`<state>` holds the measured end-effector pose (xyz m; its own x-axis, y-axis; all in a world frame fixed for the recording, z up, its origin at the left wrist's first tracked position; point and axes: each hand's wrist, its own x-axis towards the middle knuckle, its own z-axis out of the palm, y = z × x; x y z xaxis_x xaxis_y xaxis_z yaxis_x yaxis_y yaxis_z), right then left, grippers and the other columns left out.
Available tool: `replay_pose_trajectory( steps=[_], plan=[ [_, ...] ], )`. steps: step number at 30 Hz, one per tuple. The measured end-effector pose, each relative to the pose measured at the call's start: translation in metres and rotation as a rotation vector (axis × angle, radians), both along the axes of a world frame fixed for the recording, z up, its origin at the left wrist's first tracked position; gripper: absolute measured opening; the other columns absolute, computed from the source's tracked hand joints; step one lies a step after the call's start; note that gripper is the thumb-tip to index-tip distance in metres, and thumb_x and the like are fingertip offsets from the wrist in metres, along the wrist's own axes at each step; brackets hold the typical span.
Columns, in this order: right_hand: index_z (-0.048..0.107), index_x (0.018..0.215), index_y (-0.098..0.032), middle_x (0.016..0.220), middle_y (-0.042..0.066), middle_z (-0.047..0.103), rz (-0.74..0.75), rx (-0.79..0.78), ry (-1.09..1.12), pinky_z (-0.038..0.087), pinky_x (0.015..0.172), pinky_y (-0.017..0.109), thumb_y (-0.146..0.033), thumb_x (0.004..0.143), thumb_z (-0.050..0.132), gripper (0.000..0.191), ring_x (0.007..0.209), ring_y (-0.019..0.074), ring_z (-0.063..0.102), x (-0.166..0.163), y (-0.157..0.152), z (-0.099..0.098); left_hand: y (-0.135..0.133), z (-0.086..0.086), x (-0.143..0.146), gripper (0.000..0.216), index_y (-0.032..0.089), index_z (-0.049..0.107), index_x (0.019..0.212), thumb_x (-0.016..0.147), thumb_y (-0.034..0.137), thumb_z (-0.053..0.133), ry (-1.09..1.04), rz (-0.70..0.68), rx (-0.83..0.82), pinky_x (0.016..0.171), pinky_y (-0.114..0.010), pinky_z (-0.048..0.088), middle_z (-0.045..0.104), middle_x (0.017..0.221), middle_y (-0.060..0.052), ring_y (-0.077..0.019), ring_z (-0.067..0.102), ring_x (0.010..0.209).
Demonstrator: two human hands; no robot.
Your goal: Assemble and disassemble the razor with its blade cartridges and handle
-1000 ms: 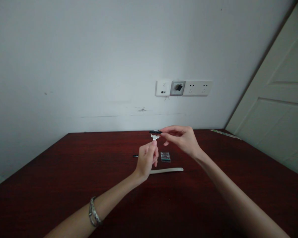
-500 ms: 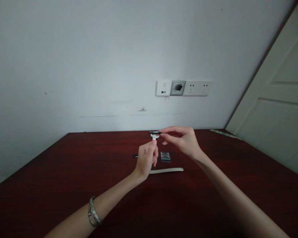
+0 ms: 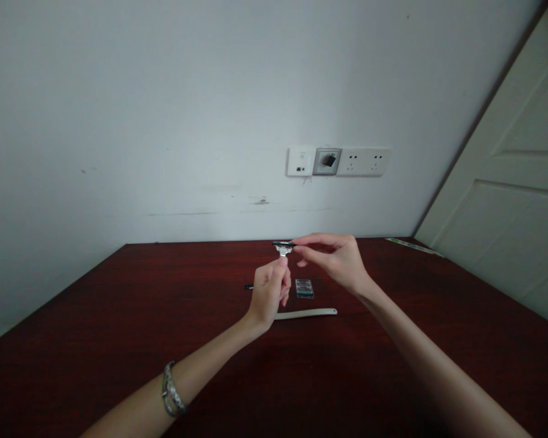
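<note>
My left hand (image 3: 268,291) is closed around the handle of what looks like a razor (image 3: 283,250), its pale T-shaped neck rising above my thumb. Across the top of that neck lies a thin black blade cartridge (image 3: 281,244). With thumb and forefinger, my right hand (image 3: 335,255) pinches the cartridge's right end. Whether the cartridge is locked onto the neck, I cannot tell. Just right of my left hand, a small clear plastic case (image 3: 304,289) with a green strip inside lies on the table. Most of the handle is hidden in my left fist.
On the dark red wooden table (image 3: 164,316), a long off-white strip (image 3: 308,313) with a hole at one end lies partly behind my left wrist. A small black piece (image 3: 248,286) pokes out left of that hand. Wall sockets (image 3: 363,162) sit above the table's back edge.
The razor's head and cartridge have shifted very slightly left and tilted a little. Both hands keep their grips, and the things on the table have stayed put.
</note>
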<state>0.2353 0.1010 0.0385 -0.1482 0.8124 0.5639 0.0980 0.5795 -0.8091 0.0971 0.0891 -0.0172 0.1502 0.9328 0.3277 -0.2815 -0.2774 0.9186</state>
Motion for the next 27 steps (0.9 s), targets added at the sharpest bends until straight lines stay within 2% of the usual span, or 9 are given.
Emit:
replay_pose_trajectory(
  steps=[5, 20, 27],
  plan=[
    [0.074, 0.079, -0.018, 0.076, 0.005, 0.072, 0.02, -0.008, 0.017, 0.055, 0.052, 0.024, -0.024, 0.068, 0.071, 0.013, 0.054, 0.0132, 0.065, -0.0008, 0.0005, -0.0006, -0.0002, -0.0004, 0.0002, 0.046, 0.017, 0.038, 0.054, 0.083, 0.053, 0.043, -0.002, 0.005, 0.014, 0.032, -0.017, 0.025, 0.03, 0.041, 0.008, -0.0041, 0.026, 0.032],
    [0.072, 0.082, -0.017, 0.078, 0.006, 0.072, 0.068, -0.055, 0.049, 0.057, 0.055, 0.027, -0.028, 0.067, 0.071, 0.018, 0.057, 0.0142, 0.065, -0.0001, 0.0027, -0.0044, 0.0006, -0.0011, 0.0017, 0.048, 0.017, 0.038, 0.055, 0.083, 0.055, 0.042, 0.027, 0.024, 0.016, 0.033, -0.017, 0.025, 0.03, 0.041, 0.007, -0.004, 0.028, 0.032],
    [0.072, 0.082, -0.016, 0.081, 0.006, 0.071, 0.102, -0.048, 0.03, 0.058, 0.061, 0.029, -0.027, 0.069, 0.069, 0.018, 0.062, 0.0151, 0.066, 0.0004, 0.0013, -0.0021, 0.0006, -0.0031, 0.0019, 0.048, 0.017, 0.039, 0.055, 0.083, 0.056, 0.042, 0.046, 0.047, 0.035, 0.033, -0.017, 0.025, 0.031, 0.043, 0.007, -0.0036, 0.028, 0.032]
  ],
)
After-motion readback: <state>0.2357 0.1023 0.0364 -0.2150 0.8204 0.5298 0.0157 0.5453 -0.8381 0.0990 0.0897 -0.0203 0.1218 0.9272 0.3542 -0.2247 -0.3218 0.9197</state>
